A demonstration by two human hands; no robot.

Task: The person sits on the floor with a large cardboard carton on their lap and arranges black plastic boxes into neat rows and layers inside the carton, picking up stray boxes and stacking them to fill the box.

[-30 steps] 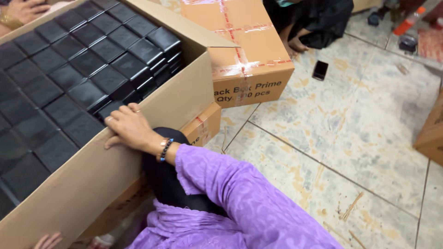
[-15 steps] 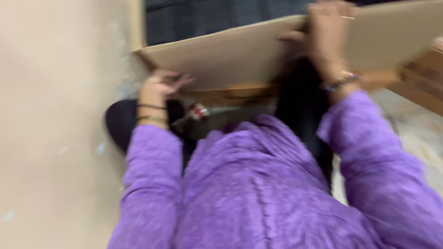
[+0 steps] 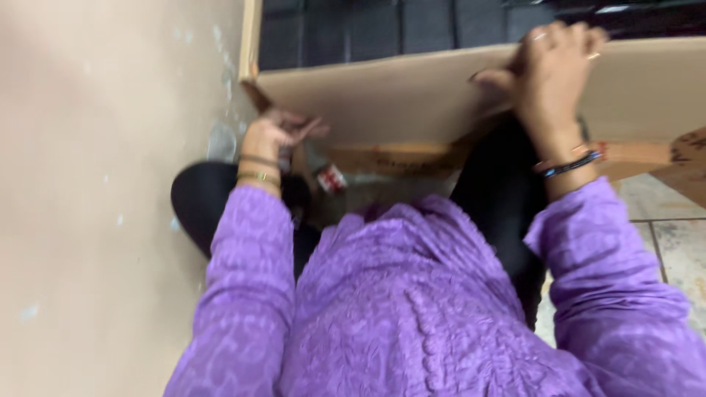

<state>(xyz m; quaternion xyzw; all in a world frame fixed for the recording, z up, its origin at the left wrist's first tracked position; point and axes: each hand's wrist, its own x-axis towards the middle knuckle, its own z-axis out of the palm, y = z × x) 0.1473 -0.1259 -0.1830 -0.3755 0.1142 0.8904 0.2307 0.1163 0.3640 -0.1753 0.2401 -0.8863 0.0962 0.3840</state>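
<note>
Cardboard carton [image 3: 412, 103], large and open-topped, sits right in front of my knees on the floor, its near wall facing me and its top rim running across the view from left to right. That is its long axis as far as I can see: side to side, with the open mouth pointing up. Inside, past the rim, lie rows of flat dark boxes [image 3: 382, 26], packed close; the blur keeps me from counting them.

My right hand [image 3: 548, 70] is hooked over the top edge of the near wall toward its right end, fingers curled over the rim and thumb on the outer face, so it is clamped on the cardboard. My left hand [image 3: 276, 132] is lower, at the carton's near left corner, fingers half spread against the wall; I cannot tell whether it truly grips or only presses.

I judge that I am getting a hold on the carton to shift or tilt it. A next move would need the left hand to find a firm purchase under or around that corner, and both arms to pull evenly, since the wall is thin and the load looks heavy.

Beneath the carton's right part, a second, flatter cardboard box [image 3: 632, 158] shows, and beyond it the tiled floor [image 3: 676, 242]. A pale wall [image 3: 95, 191] stands close on my left.
</note>
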